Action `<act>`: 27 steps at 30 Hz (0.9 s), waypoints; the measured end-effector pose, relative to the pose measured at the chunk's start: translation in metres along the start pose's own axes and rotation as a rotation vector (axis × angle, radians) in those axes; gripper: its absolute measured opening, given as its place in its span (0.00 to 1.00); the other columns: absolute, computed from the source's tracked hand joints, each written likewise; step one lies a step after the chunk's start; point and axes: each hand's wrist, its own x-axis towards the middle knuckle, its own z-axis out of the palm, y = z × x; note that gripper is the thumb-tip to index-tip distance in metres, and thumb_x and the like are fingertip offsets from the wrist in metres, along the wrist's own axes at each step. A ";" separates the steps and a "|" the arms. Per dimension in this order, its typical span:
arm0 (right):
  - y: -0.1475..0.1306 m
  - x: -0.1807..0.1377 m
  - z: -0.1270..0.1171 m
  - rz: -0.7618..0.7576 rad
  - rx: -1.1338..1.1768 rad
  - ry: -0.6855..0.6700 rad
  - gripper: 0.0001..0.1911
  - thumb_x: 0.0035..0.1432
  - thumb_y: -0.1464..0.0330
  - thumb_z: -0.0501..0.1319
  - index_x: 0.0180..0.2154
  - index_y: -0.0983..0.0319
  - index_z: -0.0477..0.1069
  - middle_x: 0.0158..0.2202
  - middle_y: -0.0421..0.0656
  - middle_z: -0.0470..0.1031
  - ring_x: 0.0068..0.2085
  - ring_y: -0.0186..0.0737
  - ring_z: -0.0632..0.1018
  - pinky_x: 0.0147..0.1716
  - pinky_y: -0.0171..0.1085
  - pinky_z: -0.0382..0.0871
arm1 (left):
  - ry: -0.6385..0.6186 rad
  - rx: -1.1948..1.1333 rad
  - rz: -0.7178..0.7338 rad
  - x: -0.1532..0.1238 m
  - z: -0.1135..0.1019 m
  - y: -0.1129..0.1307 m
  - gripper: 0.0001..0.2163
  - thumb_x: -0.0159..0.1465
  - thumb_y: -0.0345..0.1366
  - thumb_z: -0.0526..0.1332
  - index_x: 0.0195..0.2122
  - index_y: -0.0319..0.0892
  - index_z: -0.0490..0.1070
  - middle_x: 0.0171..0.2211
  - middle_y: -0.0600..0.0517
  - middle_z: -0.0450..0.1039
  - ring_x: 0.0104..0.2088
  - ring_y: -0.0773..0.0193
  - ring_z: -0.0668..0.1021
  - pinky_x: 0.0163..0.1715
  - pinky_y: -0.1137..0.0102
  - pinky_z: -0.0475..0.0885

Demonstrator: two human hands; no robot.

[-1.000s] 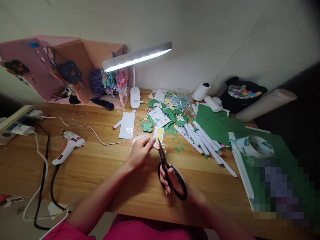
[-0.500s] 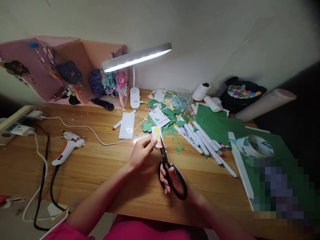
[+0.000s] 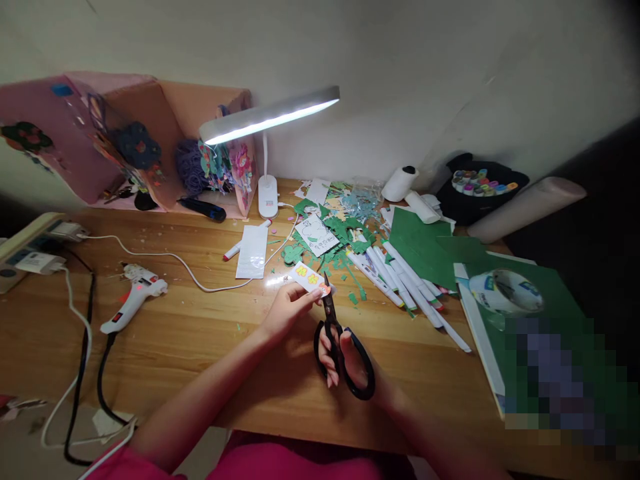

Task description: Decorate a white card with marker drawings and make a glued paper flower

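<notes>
My left hand point(image 3: 289, 311) pinches a small white paper strip point(image 3: 303, 271) printed with yellow flowers and an orange shape at its right end. In my right hand point(image 3: 345, 360) is a pair of black-handled scissors point(image 3: 329, 313), thumb and fingers through the loops. The blades point away from me and meet the orange end of the strip; whether they bite into it I cannot tell. Just beyond lie a white card with a line drawing point(image 3: 317, 235) and green paper scraps point(image 3: 350, 233). A white rectangular sheet point(image 3: 251, 251) lies left of them.
A hot glue gun point(image 3: 134, 298) with a black cord lies at left, near a power strip point(image 3: 30, 240). A lit desk lamp point(image 3: 273, 117) hangs over the table. Several white markers point(image 3: 400, 273), green sheets point(image 3: 420, 240) and a tape roll point(image 3: 506, 293) occupy the right side.
My left hand has turned the paper strip from nearly upright to slanting left, its orange end against the blades. My right hand with the scissors has barely moved.
</notes>
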 end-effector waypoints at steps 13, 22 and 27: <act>0.003 -0.005 0.004 -0.022 -0.001 0.025 0.31 0.52 0.40 0.45 0.30 0.62 0.60 0.19 0.33 0.59 0.14 0.24 0.63 0.15 0.28 0.62 | -0.051 -0.036 -0.044 -0.002 0.003 -0.001 0.21 0.52 0.51 0.64 0.29 0.34 0.75 0.20 0.54 0.65 0.18 0.75 0.56 0.18 0.76 0.48; -0.006 -0.007 0.004 -0.013 -0.101 0.038 0.30 0.51 0.39 0.46 0.30 0.61 0.59 0.20 0.33 0.58 0.15 0.25 0.62 0.16 0.29 0.61 | -0.045 -0.005 0.010 0.001 -0.002 0.000 0.18 0.54 0.49 0.63 0.28 0.34 0.73 0.20 0.55 0.64 0.18 0.75 0.57 0.17 0.76 0.48; -0.010 -0.007 0.002 0.003 -0.169 0.015 0.31 0.50 0.39 0.47 0.30 0.61 0.57 0.20 0.33 0.57 0.15 0.25 0.61 0.16 0.29 0.60 | 0.010 0.047 0.081 0.002 -0.006 0.005 0.17 0.55 0.49 0.62 0.26 0.36 0.70 0.18 0.57 0.60 0.18 0.73 0.59 0.19 0.75 0.52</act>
